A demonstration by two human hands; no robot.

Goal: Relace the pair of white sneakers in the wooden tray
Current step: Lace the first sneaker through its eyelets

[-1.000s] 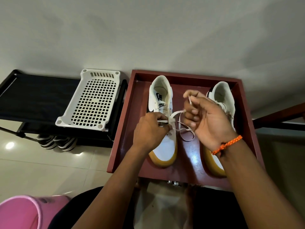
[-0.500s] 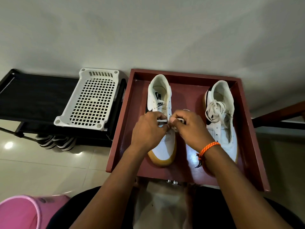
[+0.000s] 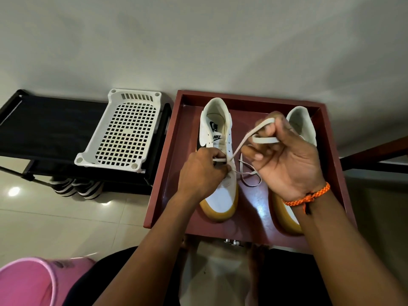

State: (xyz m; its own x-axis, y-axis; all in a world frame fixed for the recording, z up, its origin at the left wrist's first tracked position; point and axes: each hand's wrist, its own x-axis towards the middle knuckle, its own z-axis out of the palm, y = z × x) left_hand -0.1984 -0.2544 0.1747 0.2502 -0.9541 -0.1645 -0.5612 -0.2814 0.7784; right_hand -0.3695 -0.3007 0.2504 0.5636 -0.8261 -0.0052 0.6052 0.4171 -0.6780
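Head view. I log the wooden tray (image 3: 164, 173), dark red, on the floor against the wall, with both white sneakers inside, toes toward the wearer. The left sneaker (image 3: 217, 129) shows a Nike tongue label and a gum-coloured sole; the right sneaker (image 3: 301, 122) is mostly hidden behind the raised hand, only its heel collar and toe edge visible.

The left hand (image 3: 201, 171) rests on the left sneaker's eyelet area, fingers curled and pinching the white lace (image 3: 242, 142) where it leaves the shoe. The right hand (image 3: 287, 160) is lifted above the tray, between the shoes, fingers curled round the same lace, which runs taut up from the eyelets and loops over its fingers. A slack loop of lace hangs below onto the tray floor. I note an orange braided bracelet (image 3: 309, 196) on the right wrist.

Left of the tray: a white perforated basket (image 3: 123, 131) on a black rack (image 3: 44, 127); a pink bucket (image 3: 28, 281) at lower left.
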